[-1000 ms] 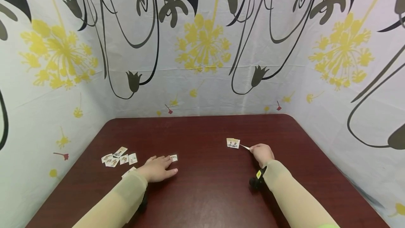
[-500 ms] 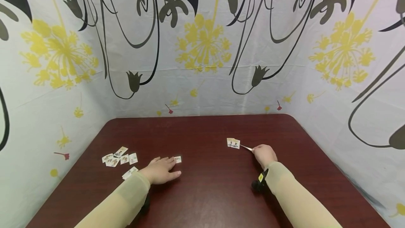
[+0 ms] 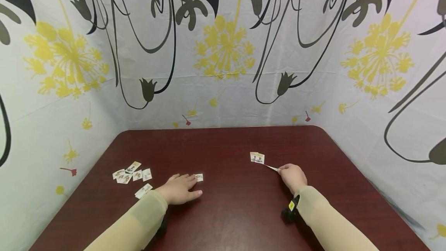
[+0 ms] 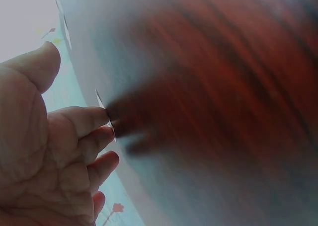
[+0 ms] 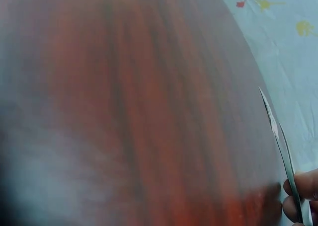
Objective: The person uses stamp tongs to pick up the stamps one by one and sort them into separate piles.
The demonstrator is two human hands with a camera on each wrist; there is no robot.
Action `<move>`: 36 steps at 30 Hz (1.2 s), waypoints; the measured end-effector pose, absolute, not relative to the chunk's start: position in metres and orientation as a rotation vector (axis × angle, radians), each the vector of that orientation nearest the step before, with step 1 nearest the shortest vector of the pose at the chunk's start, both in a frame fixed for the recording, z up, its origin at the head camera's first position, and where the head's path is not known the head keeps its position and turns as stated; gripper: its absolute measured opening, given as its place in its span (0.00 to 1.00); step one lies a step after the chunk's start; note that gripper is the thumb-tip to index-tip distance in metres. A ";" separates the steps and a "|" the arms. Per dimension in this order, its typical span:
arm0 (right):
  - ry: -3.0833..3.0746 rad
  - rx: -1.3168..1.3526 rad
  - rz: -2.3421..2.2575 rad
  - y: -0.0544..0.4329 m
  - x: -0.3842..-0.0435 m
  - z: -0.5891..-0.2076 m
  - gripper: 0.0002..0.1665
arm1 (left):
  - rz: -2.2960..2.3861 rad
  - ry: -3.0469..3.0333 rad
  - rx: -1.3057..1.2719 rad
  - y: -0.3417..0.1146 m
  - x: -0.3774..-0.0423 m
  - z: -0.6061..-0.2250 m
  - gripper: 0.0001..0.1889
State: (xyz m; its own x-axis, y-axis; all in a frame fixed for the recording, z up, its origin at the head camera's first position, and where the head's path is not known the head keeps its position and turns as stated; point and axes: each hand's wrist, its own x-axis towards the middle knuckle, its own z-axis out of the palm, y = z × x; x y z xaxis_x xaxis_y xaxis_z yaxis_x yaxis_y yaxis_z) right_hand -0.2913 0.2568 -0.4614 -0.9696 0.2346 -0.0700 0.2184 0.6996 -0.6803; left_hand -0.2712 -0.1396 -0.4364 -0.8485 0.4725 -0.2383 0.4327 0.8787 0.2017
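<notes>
My left hand [image 3: 179, 189] lies palm down with fingers extended, fingertips on a small picture card [image 3: 199, 177]. In the left wrist view that card [image 4: 102, 100] shows edge-on at the fingertips. Farther right, my right hand [image 3: 292, 177] pinches thin silver tweezers [image 3: 272, 167] between thumb and fingers. Their tip points left, right at the lower corner of two overlapping picture cards [image 3: 257, 157]. The right wrist view shows the tweezers [image 5: 290, 179] in the fingers at the right edge, with their arms close together.
Several picture cards [image 3: 124, 177] lie loosely grouped on the dark red table [image 3: 223, 142] at the left. Another card [image 3: 143, 191] lies by the left sleeve. Patterned cloth [image 3: 223, 104] hangs around the table's back and sides.
My left hand has slid right, and the card under its fingertips has moved with it. My right hand has shifted slightly right and nearer, bringing the tweezers' tip to the overlapping cards' lower corner.
</notes>
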 end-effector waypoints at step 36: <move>-2.928 0.002 0.933 0.194 -0.288 -0.468 0.05 | 0.171 2.754 0.801 -0.109 -0.263 -0.435 0.36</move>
